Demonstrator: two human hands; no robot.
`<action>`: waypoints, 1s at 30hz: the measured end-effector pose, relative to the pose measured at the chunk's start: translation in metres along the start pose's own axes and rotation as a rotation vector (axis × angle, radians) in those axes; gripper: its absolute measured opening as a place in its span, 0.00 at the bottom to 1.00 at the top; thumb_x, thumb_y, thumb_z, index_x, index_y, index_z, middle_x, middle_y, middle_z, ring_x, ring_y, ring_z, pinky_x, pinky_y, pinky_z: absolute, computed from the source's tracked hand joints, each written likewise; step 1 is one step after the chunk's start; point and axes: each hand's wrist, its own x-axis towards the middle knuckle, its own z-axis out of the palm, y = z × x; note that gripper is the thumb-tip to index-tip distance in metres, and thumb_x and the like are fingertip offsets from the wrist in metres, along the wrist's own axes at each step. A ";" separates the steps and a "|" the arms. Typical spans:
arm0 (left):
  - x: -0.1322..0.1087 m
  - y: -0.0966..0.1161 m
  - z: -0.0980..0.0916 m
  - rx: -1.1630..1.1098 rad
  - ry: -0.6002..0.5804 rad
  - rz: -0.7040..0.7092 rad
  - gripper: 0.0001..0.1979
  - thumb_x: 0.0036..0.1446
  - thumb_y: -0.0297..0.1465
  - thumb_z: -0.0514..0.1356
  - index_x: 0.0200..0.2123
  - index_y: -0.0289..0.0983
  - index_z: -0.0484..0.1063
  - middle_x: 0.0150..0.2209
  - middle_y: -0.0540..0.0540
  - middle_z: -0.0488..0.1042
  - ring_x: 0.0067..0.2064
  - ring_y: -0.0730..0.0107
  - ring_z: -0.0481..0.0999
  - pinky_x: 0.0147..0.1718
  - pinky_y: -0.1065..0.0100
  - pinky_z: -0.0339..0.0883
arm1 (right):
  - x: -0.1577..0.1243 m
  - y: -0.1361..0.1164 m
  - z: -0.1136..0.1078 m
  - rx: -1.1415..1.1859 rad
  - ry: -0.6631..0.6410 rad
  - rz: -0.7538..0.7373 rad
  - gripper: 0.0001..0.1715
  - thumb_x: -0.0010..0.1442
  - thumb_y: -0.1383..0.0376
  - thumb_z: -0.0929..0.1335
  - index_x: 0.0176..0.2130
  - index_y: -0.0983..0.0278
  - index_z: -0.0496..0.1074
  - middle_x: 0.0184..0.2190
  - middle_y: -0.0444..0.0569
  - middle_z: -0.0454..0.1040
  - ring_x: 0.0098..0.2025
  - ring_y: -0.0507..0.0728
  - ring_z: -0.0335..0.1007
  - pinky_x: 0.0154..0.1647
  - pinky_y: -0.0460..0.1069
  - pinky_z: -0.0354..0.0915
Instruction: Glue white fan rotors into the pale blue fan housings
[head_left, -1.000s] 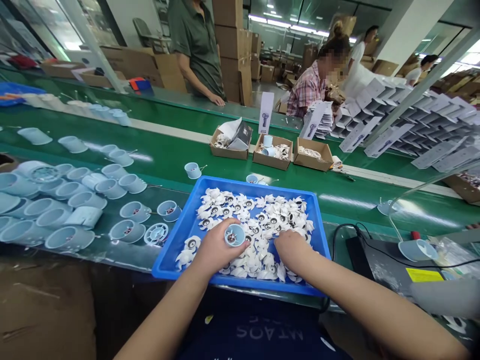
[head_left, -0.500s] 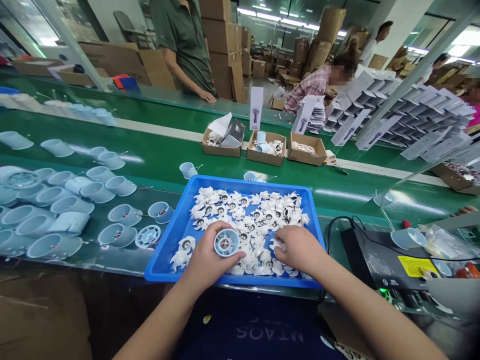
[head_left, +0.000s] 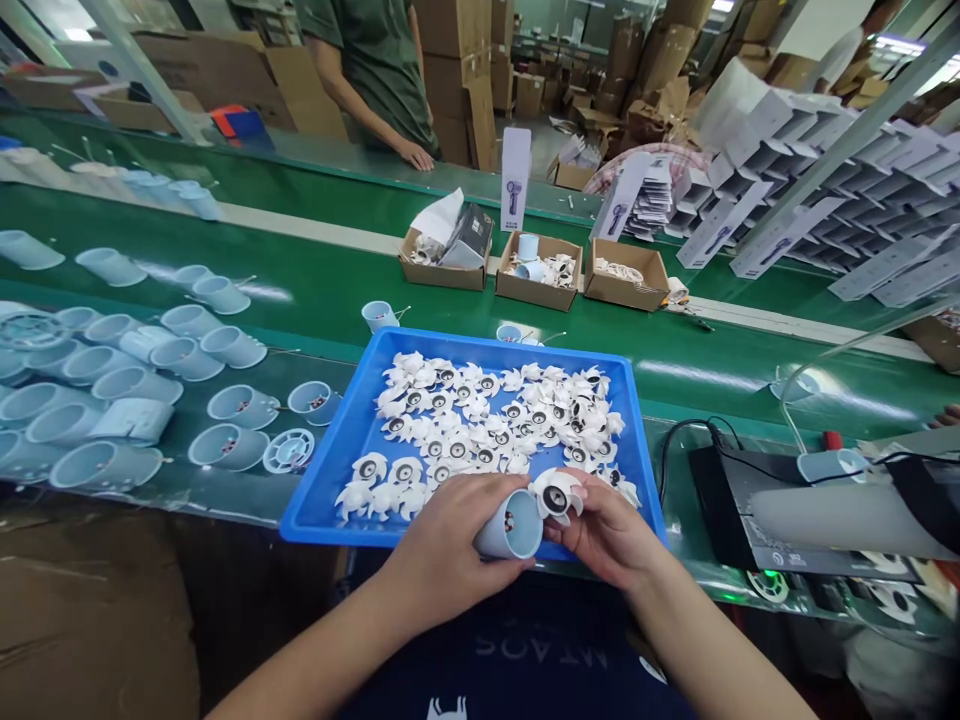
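My left hand (head_left: 442, 540) grips a pale blue plastic cup-shaped housing (head_left: 511, 525), its open end tilted down and toward me. My right hand (head_left: 607, 532) holds a white fan impeller with a dark round centre (head_left: 556, 497) by its blades, touching the housing's upper edge. Both hands are above the near edge of a blue plastic tray (head_left: 480, 345). A loose heap of similar white impellers (head_left: 487, 425) fills the tray. My hands hide the tray's near corner area.
Rows of pale blue housings (head_left: 135, 385) lie on the green conveyor belt (head_left: 300, 290) to the left. Cardboard boxes of parts (head_left: 538, 270) stand beyond the tray. A black pad with cables (head_left: 739, 510) lies right. A person in a green shirt (head_left: 367, 70) stands across the belt.
My right hand has lifted a white impeller out of the tray and brought it against the housing. My left hand has turned the housing over and drawn it toward me.
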 end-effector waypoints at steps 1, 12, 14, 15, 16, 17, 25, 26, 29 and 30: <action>0.001 0.002 0.000 0.006 0.010 0.006 0.32 0.47 0.31 0.70 0.55 0.44 0.64 0.50 0.45 0.76 0.50 0.55 0.75 0.50 0.55 0.68 | 0.000 0.000 -0.002 0.011 0.005 -0.007 0.22 0.47 0.51 0.75 0.34 0.64 0.71 0.25 0.43 0.66 0.26 0.49 0.61 0.33 0.45 0.64; 0.007 0.007 0.009 0.122 0.165 0.164 0.26 0.54 0.26 0.62 0.56 0.40 0.63 0.48 0.43 0.76 0.50 0.57 0.75 0.51 0.55 0.68 | -0.018 -0.011 0.009 -0.673 0.021 -0.477 0.11 0.57 0.65 0.74 0.43 0.58 0.79 0.36 0.49 0.71 0.39 0.57 0.61 0.44 0.53 0.55; 0.008 0.007 0.015 0.112 0.228 0.222 0.23 0.56 0.23 0.59 0.55 0.39 0.63 0.47 0.43 0.76 0.50 0.60 0.75 0.52 0.57 0.68 | -0.020 -0.015 0.016 -1.034 0.011 -0.618 0.08 0.62 0.68 0.71 0.43 0.60 0.78 0.33 0.48 0.68 0.37 0.57 0.59 0.40 0.53 0.54; 0.009 0.007 0.018 0.107 0.255 0.241 0.22 0.56 0.22 0.58 0.55 0.38 0.63 0.47 0.42 0.76 0.50 0.61 0.75 0.52 0.58 0.68 | -0.020 -0.016 0.019 -1.180 -0.002 -0.659 0.07 0.63 0.69 0.70 0.42 0.61 0.77 0.31 0.47 0.66 0.35 0.56 0.58 0.37 0.52 0.53; 0.009 0.006 0.020 0.105 0.273 0.253 0.22 0.57 0.22 0.58 0.55 0.38 0.63 0.46 0.42 0.76 0.49 0.61 0.75 0.52 0.59 0.68 | -0.019 -0.017 0.020 -1.281 -0.014 -0.678 0.06 0.64 0.69 0.69 0.41 0.62 0.77 0.30 0.47 0.64 0.34 0.56 0.58 0.36 0.51 0.53; 0.008 0.005 0.022 0.106 0.279 0.256 0.22 0.57 0.22 0.58 0.56 0.38 0.63 0.47 0.42 0.76 0.50 0.61 0.75 0.53 0.59 0.68 | -0.019 -0.018 0.020 -1.322 -0.017 -0.674 0.05 0.64 0.69 0.69 0.40 0.62 0.76 0.30 0.46 0.64 0.33 0.56 0.59 0.35 0.51 0.53; 0.021 -0.021 -0.003 0.148 0.084 0.085 0.33 0.51 0.41 0.69 0.59 0.44 0.63 0.57 0.41 0.70 0.58 0.53 0.68 0.57 0.53 0.63 | -0.054 -0.031 -0.008 -1.154 -0.020 -0.676 0.07 0.66 0.60 0.68 0.39 0.59 0.76 0.32 0.47 0.62 0.34 0.55 0.63 0.32 0.49 0.60; 0.031 -0.026 -0.012 0.200 0.054 0.089 0.34 0.49 0.43 0.69 0.58 0.45 0.64 0.59 0.40 0.67 0.60 0.51 0.66 0.58 0.51 0.61 | -0.060 -0.032 -0.015 -1.159 0.013 -0.708 0.07 0.65 0.62 0.67 0.43 0.58 0.75 0.34 0.48 0.63 0.36 0.56 0.64 0.34 0.50 0.62; 0.078 -0.044 -0.042 0.428 0.019 -0.027 0.31 0.50 0.46 0.67 0.56 0.45 0.68 0.57 0.41 0.66 0.59 0.48 0.64 0.58 0.49 0.59 | -0.072 -0.030 -0.038 -1.174 0.159 -0.820 0.12 0.64 0.67 0.67 0.48 0.56 0.71 0.39 0.49 0.64 0.40 0.57 0.65 0.39 0.51 0.64; 0.099 -0.050 -0.051 0.488 0.028 -0.096 0.30 0.52 0.46 0.65 0.57 0.44 0.67 0.55 0.42 0.67 0.58 0.49 0.66 0.57 0.51 0.60 | -0.074 -0.028 -0.043 -1.155 0.221 -0.855 0.12 0.64 0.68 0.66 0.48 0.56 0.71 0.39 0.49 0.64 0.41 0.57 0.65 0.40 0.51 0.65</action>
